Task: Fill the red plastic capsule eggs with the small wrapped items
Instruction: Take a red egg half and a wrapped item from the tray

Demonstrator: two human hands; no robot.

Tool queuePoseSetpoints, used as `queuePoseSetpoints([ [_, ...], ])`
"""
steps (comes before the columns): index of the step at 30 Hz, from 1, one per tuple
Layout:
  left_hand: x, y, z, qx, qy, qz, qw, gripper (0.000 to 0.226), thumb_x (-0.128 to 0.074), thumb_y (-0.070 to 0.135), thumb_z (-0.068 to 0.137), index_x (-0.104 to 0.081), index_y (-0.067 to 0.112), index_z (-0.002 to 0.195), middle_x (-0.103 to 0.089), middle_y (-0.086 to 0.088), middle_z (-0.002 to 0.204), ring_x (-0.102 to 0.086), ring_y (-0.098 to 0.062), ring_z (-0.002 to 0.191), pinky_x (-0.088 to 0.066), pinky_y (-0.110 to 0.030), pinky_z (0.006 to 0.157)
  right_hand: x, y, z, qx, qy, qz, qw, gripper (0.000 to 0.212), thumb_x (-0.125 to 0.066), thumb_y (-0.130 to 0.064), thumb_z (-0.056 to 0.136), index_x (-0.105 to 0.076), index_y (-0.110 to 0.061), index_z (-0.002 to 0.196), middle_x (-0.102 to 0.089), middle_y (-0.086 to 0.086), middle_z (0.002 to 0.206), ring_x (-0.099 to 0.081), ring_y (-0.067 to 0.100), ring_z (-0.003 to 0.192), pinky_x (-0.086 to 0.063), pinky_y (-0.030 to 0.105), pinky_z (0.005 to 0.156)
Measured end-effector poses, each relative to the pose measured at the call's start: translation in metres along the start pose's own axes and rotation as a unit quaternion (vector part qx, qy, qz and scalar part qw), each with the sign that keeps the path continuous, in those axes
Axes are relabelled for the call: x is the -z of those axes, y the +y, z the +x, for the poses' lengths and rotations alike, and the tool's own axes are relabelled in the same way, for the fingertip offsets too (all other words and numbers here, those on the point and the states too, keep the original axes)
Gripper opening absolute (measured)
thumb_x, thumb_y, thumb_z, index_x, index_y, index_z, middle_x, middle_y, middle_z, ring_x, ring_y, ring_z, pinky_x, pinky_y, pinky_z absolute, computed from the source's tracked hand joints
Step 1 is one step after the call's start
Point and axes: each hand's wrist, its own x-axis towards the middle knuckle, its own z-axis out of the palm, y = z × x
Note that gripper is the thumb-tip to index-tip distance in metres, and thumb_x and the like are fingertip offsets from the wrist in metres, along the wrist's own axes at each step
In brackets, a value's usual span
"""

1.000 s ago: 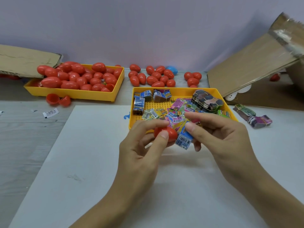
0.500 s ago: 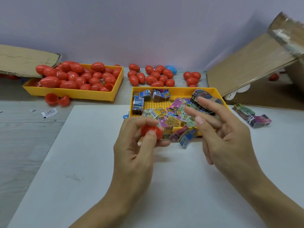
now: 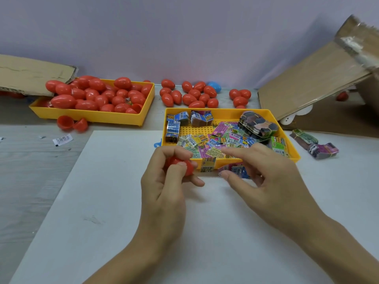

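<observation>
Two yellow trays are seen on a grey wood-grain table (image 3: 30,181) backed by a plain lilac wall (image 3: 184,37); a white sheet (image 3: 102,201) is spread beneath both hands. A red capsule egg (image 3: 180,166) is gripped in the curled fingers of the left hand (image 3: 164,191). The right hand (image 3: 264,181) is held open, fingers loosely spread, just above a few wrapped items (image 3: 235,171) lying at the near rim of the tray of wrapped items (image 3: 229,113), directly beyond the hands. The tray of red eggs (image 3: 92,117) sits further left. Roughly nineteen loose red eggs (image 3: 190,95) and one blue egg (image 3: 215,87) lie beyond. Two open egg halves (image 3: 71,124) are noted. Cardboard flaps (image 3: 307,83) flank the scene.
</observation>
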Motion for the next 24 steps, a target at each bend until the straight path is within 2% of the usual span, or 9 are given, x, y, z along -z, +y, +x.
queuePoseSetpoints([
  [2,-0.001,0.0,0.0,0.0,0.005,-0.005,1.0,0.027,-0.044,0.008,0.086,-0.065,0.024,0.079,-0.065,0.006,0.082,-0.064,-0.019,0.065,-0.055,-0.028,0.061,-0.005,-0.004,-0.002,0.016,-0.034,-0.002,0.999,0.053,-0.067,-0.04,0.089,-0.053,-0.038,0.14,-0.036,-0.02,0.07,-0.041,0.003,0.064,-0.034,0.02,0.056],
  [4,-0.002,0.001,0.0,0.001,0.007,0.002,1.0,0.022,-0.045,0.009,0.087,-0.064,0.02,0.082,-0.065,0.006,0.081,-0.064,-0.018,0.063,-0.055,-0.031,0.062,-0.012,-0.007,-0.001,0.027,-0.043,-0.026,0.998,0.056,-0.068,-0.04,0.09,-0.049,-0.039,0.142,-0.034,-0.02,0.065,-0.036,0.004,0.06,-0.039,0.032,0.052],
  [7,-0.004,0.0,0.0,-0.004,0.007,0.019,1.0,0.014,-0.046,0.009,0.087,-0.06,0.01,0.087,-0.066,0.008,0.08,-0.065,-0.014,0.064,-0.056,-0.033,0.062,-0.023,-0.012,0.005,0.031,0.023,-0.018,0.999,0.034,-0.073,-0.026,0.088,-0.071,-0.026,0.122,-0.057,-0.024,0.07,-0.048,0.007,0.06,-0.046,0.031,0.055],
  [9,-0.004,0.001,-0.001,-0.003,0.009,0.026,1.0,0.011,-0.049,0.009,0.086,-0.06,0.01,0.086,-0.066,0.006,0.081,-0.065,-0.015,0.064,-0.056,-0.035,0.062,-0.026,-0.013,0.007,0.022,0.084,0.027,0.996,0.017,-0.076,-0.016,0.087,-0.078,-0.018,0.103,-0.072,-0.011,0.078,-0.06,0.007,0.065,-0.051,0.028,0.061],
  [12,-0.004,0.002,-0.002,-0.01,0.006,0.048,0.999,0.006,-0.057,0.012,0.083,-0.062,0.016,0.084,-0.064,0.006,0.081,-0.066,-0.015,0.066,-0.057,-0.042,0.065,-0.017,-0.014,0.004,-0.034,0.115,0.219,0.968,0.007,-0.075,-0.022,0.085,-0.078,-0.021,0.091,-0.05,-0.002,0.053,-0.041,0.005,0.05,-0.036,0.016,0.051],
  [14,-0.004,0.003,-0.003,-0.021,-0.007,0.069,0.997,0.004,-0.063,0.015,0.081,-0.062,0.018,0.084,-0.063,0.006,0.081,-0.068,-0.017,0.065,-0.056,-0.031,0.065,-0.012,-0.014,0.003,-0.101,0.09,0.351,0.926,0.008,-0.076,-0.029,0.081,-0.078,-0.022,0.085,-0.039,0.005,0.051,-0.035,0.007,0.047,-0.033,0.016,0.046],
  [17,-0.006,0.004,-0.004,-0.034,-0.033,0.102,0.994,0.006,-0.066,0.016,0.083,-0.061,0.015,0.085,-0.062,-0.007,0.082,-0.068,-0.02,0.065,-0.05,-0.014,0.061,-0.012,-0.017,0.004,-0.191,0.037,0.49,0.85,0.019,-0.074,-0.032,0.074,-0.077,-0.015,0.081,-0.038,-0.006,0.046,-0.026,0.007,0.039,-0.026,0.017,0.039],
  [21,-0.009,0.006,-0.007,-0.037,-0.067,0.114,0.99,0.029,-0.071,0.038,0.079,-0.064,0.013,0.09,-0.057,-0.009,0.083,-0.062,-0.034,0.073,-0.056,-0.028,0.064,-0.015,-0.02,0.005,-0.215,-0.008,0.554,0.804,0.016,-0.079,-0.032,0.076,-0.075,-0.016,0.076,-0.03,-0.01,0.044,-0.018,0.007,0.038,-0.018,0.017,0.038],
  [24,-0.009,0.004,-0.005,-0.035,-0.085,0.101,0.991,0.03,-0.073,0.03,0.083,-0.067,0.003,0.093,-0.057,-0.013,0.092,-0.06,-0.04,0.074,-0.057,-0.027,0.062,-0.015,-0.022,0.003,-0.212,-0.011,0.542,0.813,0.017,-0.077,-0.034,0.077,-0.076,-0.017,0.077,-0.026,-0.01,0.046,-0.017,0.008,0.039,-0.019,0.016,0.039],
])
